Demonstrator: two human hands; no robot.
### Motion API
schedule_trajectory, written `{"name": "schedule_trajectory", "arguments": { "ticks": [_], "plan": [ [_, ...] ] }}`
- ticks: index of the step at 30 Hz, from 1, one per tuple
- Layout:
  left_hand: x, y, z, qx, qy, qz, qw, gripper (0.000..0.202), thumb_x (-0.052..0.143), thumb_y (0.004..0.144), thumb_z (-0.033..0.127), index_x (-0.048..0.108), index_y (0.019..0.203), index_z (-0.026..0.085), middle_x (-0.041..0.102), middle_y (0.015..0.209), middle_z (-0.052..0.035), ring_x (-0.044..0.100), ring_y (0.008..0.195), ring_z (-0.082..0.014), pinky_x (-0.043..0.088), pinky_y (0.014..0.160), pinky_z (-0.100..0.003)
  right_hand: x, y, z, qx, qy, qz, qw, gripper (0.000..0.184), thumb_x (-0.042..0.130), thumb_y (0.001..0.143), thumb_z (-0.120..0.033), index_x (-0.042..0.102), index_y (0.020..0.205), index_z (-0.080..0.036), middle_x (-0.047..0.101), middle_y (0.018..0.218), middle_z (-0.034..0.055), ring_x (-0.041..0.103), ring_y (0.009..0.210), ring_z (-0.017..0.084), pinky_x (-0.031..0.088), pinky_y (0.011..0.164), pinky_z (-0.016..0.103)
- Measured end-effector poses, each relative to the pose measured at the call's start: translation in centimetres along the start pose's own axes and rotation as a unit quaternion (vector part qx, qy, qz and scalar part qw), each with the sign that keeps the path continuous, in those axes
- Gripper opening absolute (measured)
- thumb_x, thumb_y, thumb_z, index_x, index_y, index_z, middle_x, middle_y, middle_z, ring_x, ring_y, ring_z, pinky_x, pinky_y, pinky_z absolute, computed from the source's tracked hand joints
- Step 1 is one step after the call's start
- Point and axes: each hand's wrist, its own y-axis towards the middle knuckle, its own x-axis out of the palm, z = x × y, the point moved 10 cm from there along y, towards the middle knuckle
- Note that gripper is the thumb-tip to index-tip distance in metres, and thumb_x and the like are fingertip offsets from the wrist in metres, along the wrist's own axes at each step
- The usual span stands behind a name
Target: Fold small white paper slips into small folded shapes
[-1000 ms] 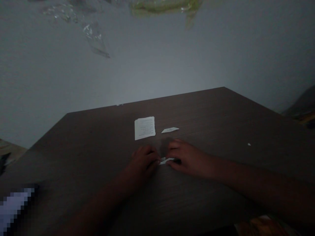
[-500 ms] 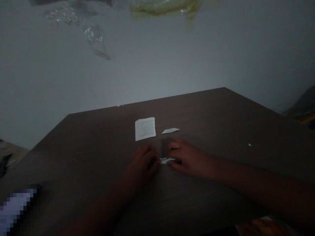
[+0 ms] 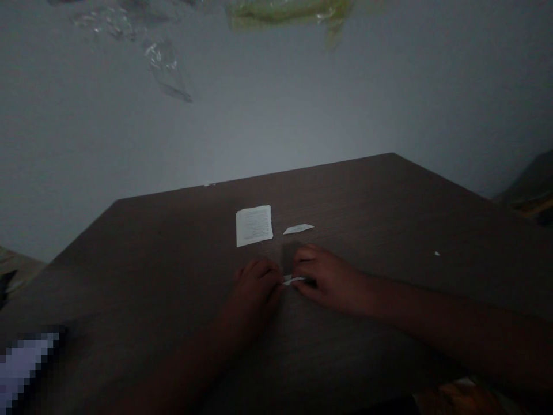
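Note:
Between my two hands is a small folded piece of white paper (image 3: 294, 280), low over the dark table. My left hand (image 3: 258, 288) pinches its left end, with the fingers curled. At its right end, my right hand (image 3: 319, 276) grips it between thumb and fingers. Much of the paper is hidden by the fingers. Just beyond my hands lies a stack of square printed paper sheets (image 3: 254, 225). To the right of that stack rests a narrow folded paper strip (image 3: 299, 229) with slanted ends.
The dark wooden table (image 3: 367, 202) meets a pale wall. A tiny paper scrap (image 3: 436, 253) lies to the right. At the near left is a blurred-out pale object (image 3: 28, 360). Plastic bags (image 3: 166, 63) hang on the wall above.
My left hand has shifted slightly to the right and its fingers have closed in on the paper, of which less shows. My right hand stays almost in place.

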Motion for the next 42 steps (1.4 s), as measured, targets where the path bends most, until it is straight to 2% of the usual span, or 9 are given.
{"name": "schedule_trajectory", "arguments": {
  "ticks": [5,12,15,18,23,28,32,35,42],
  "plan": [
    [0.3,0.1,-0.4,-0.024,-0.008,-0.018,1.000,0.031,0.065,0.113,0.010,0.092,0.115,0.024,0.086,0.125,-0.0122,0.077,0.127,-0.0376,0.060,0.114,-0.057,-0.1,0.1,-0.1,0.010,-0.016,0.001,1.000,0.016,0.084,0.110,-0.012,0.081,0.097,-0.021,0.077,0.109,0.0069,0.073,0.107,0.026,0.061,0.102,0.043],
    [-0.3,0.1,-1.3,-0.034,-0.002,0.020,0.999,0.031,0.066,0.115,0.019,0.094,0.112,0.031,0.088,0.121,-0.0105,0.081,0.119,-0.0391,0.064,0.109,-0.057,-0.1,0.1,0.9,0.050,-0.036,0.010,0.998,0.012,0.082,0.112,-0.014,0.083,0.103,-0.021,0.079,0.111,0.0083,0.074,0.109,0.028,0.061,0.100,0.043],
    [-0.6,0.2,-1.5,-0.027,0.013,0.028,0.999,0.030,0.067,0.115,0.017,0.093,0.113,0.032,0.090,0.117,-0.0092,0.084,0.115,-0.0388,0.066,0.107,-0.057,-0.5,-0.1,1.6,0.082,-0.041,0.028,0.995,0.011,0.079,0.113,-0.013,0.083,0.108,-0.022,0.080,0.111,0.0076,0.074,0.109,0.028,0.060,0.099,0.042],
    [-0.7,0.2,-1.8,-0.015,0.027,0.042,0.999,0.030,0.066,0.115,0.017,0.092,0.116,0.032,0.090,0.117,-0.0101,0.084,0.115,-0.0393,0.068,0.106,-0.057,-0.6,-0.2,1.9,0.098,-0.040,0.030,0.994,0.013,0.077,0.112,-0.012,0.080,0.106,-0.023,0.080,0.108,0.0065,0.074,0.108,0.028,0.059,0.099,0.041],
    [-0.5,0.3,-1.6,0.011,0.015,0.041,0.999,0.034,0.059,0.115,0.015,0.089,0.121,0.030,0.088,0.120,-0.0116,0.083,0.117,-0.0392,0.067,0.107,-0.058,-0.8,-0.3,2.1,0.094,-0.032,0.040,0.994,0.017,0.073,0.112,-0.009,0.079,0.105,-0.024,0.082,0.109,0.0064,0.076,0.108,0.027,0.060,0.100,0.041],
    [-0.6,0.4,-1.3,0.035,0.008,0.053,0.998,0.031,0.061,0.113,0.011,0.085,0.119,0.029,0.087,0.119,-0.0096,0.083,0.114,-0.0359,0.070,0.106,-0.052,-0.8,-0.3,2.1,0.092,-0.027,0.037,0.995,0.020,0.069,0.111,-0.009,0.080,0.106,-0.024,0.083,0.107,0.0068,0.077,0.105,0.028,0.061,0.098,0.041],
    [-0.3,0.6,-1.7,0.051,0.006,0.040,0.998,0.034,0.060,0.107,0.002,0.080,0.124,0.025,0.086,0.125,-0.0090,0.081,0.120,-0.0320,0.070,0.111,-0.051,-1.3,-0.3,2.4,0.098,-0.046,0.050,0.993,0.017,0.073,0.109,-0.009,0.077,0.102,-0.024,0.082,0.108,0.0075,0.076,0.107,0.029,0.060,0.100,0.042],
    [-0.1,0.8,-2.3,0.031,0.005,0.018,0.999,0.034,0.060,0.104,-0.001,0.077,0.122,0.022,0.084,0.125,-0.0088,0.079,0.120,-0.0306,0.068,0.112,-0.049,-1.7,-0.2,2.9,0.102,-0.052,0.055,0.992,0.017,0.074,0.109,-0.011,0.073,0.098,-0.025,0.078,0.104,0.0058,0.074,0.102,0.027,0.059,0.097,0.041],
    [-0.6,0.7,-1.3,0.019,0.004,-0.004,1.000,0.024,0.068,0.104,0.007,0.078,0.120,0.022,0.082,0.122,-0.0094,0.077,0.119,-0.0333,0.065,0.111,-0.053,-0.9,0.1,3.7,0.126,-0.008,0.016,0.992,0.015,0.080,0.103,-0.009,0.076,0.104,-0.023,0.079,0.107,0.0058,0.073,0.103,0.027,0.058,0.096,0.041]
  ]
}}
